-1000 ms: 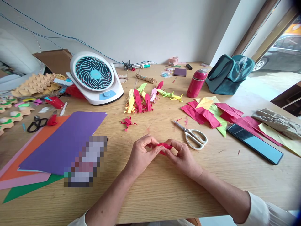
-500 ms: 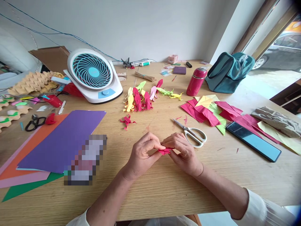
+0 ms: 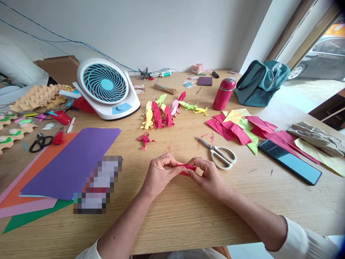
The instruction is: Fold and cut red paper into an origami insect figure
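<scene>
Between my two hands is a small folded piece of red paper (image 3: 191, 167), held low over the front of the table. My left hand (image 3: 161, 175) pinches its left side with thumb and fingers. On the right side, my right hand (image 3: 208, 176) grips it, the thumb close to the left thumb. Fingers hide much of the paper. Scissors with white handles (image 3: 223, 157) lie just beyond my right hand. A small red folded paper figure (image 3: 146, 139) rests farther off, beyond my left hand. Behind it several red, yellow, green and pink folded figures (image 3: 157, 114) sit grouped together.
Coloured sheets (image 3: 70, 162) and a pixelated object (image 3: 98, 185) lie at left. A fan (image 3: 106, 86) stands behind them. Rightward are folded paper pieces (image 3: 234, 130), a phone (image 3: 291, 162), a red flask (image 3: 224, 94), a teal bag (image 3: 261, 84) and a crumpled grey cloth (image 3: 318, 138).
My fingers have shifted on the red paper. Both thumbs now press at its near side, and it is turned so a narrow folded strip shows. Other things stay in place.
</scene>
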`<action>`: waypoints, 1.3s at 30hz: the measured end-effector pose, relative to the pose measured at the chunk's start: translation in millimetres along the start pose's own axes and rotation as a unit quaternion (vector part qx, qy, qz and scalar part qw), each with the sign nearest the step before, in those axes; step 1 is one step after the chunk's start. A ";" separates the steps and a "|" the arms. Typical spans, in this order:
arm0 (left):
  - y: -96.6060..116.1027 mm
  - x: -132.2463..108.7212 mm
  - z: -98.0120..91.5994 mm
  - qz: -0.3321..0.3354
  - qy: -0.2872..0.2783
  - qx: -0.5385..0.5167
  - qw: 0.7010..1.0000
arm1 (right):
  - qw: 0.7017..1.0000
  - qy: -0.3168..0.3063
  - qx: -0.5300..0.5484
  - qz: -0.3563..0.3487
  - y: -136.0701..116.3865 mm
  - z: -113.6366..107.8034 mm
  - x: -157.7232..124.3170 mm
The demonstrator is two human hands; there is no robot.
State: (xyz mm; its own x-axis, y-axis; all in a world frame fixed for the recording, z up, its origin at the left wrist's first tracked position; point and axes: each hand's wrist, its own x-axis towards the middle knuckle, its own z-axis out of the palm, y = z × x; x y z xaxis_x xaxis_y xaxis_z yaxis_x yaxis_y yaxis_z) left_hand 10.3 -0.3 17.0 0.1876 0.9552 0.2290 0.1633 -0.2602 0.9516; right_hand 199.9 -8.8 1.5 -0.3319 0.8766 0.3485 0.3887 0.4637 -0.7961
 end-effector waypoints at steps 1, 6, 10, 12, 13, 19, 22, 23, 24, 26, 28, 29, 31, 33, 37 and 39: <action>-2.0 0.5 0.2 -0.020 -0.006 -0.010 1.000 | 1.000 -0.009 0.005 0.022 -0.8 -0.2 0.4; -1.8 0.4 4.0 -0.014 -0.026 0.024 0.999 | 0.997 -0.025 0.022 0.073 -2.9 1.4 0.7; 3.5 -1.9 8.5 0.032 -0.017 0.056 0.998 | 0.998 -0.021 0.006 0.064 -3.6 3.7 -0.5; 4.3 -2.8 10.0 0.039 -0.006 0.068 0.997 | 0.998 -0.021 0.001 0.059 -4.4 4.0 -0.7; 4.2 -3.1 10.5 0.038 -0.002 0.070 0.997 | 0.998 -0.021 0.001 0.056 -4.9 4.0 -0.6; 0.6 -3.1 12.2 -0.003 -0.019 0.023 1.000 | 0.999 -0.016 0.001 0.036 -6.5 3.8 -0.5; 1.3 -3.6 11.3 -0.007 -0.026 0.007 1.000 | 0.999 -0.020 0.002 0.032 -6.8 3.7 -1.3; 1.9 -3.8 10.9 -0.006 -0.028 0.007 1.000 | 0.999 -0.024 0.005 0.032 -6.9 3.7 -1.6; 2.7 -4.1 10.6 -0.005 -0.030 0.006 1.000 | 0.999 -0.027 0.007 0.032 -7.0 3.7 -1.9; 4.0 -4.6 10.4 -0.012 -0.041 -0.001 0.999 | 0.999 -0.030 0.015 0.031 -7.2 4.0 -2.4; 5.0 -5.1 10.6 -0.035 -0.054 -0.022 0.998 | 0.999 -0.033 0.023 0.035 -7.2 4.3 -2.6; 5.5 -5.4 10.8 -0.047 -0.057 -0.033 0.997 | 0.998 -0.036 0.026 0.039 -7.3 4.5 -2.6; 6.8 -6.0 10.8 -0.062 -0.059 -0.051 0.995 | 0.998 -0.042 0.023 0.044 -7.2 4.6 -2.3; 8.6 -6.5 10.4 -0.062 -0.057 -0.056 0.995 | 0.998 -0.046 0.017 0.046 -6.9 4.7 -2.0; 12.4 -7.0 9.1 -0.050 -0.067 -0.043 0.996 | 0.996 -0.059 0.032 0.064 -6.8 5.1 -2.3; 13.7 -6.8 8.8 -0.040 -0.062 -0.020 0.997 | 0.994 -0.066 0.043 0.078 -7.6 5.4 -2.9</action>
State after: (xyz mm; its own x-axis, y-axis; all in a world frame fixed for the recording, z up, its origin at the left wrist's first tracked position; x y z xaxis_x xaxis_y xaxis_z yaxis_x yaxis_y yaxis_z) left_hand 19.8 -11.6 26.6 0.2951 0.9469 0.1276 0.1444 -0.1762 0.9737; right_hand 193.3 -15.6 3.9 -0.3851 0.9099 0.1541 0.3717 0.3058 -0.8765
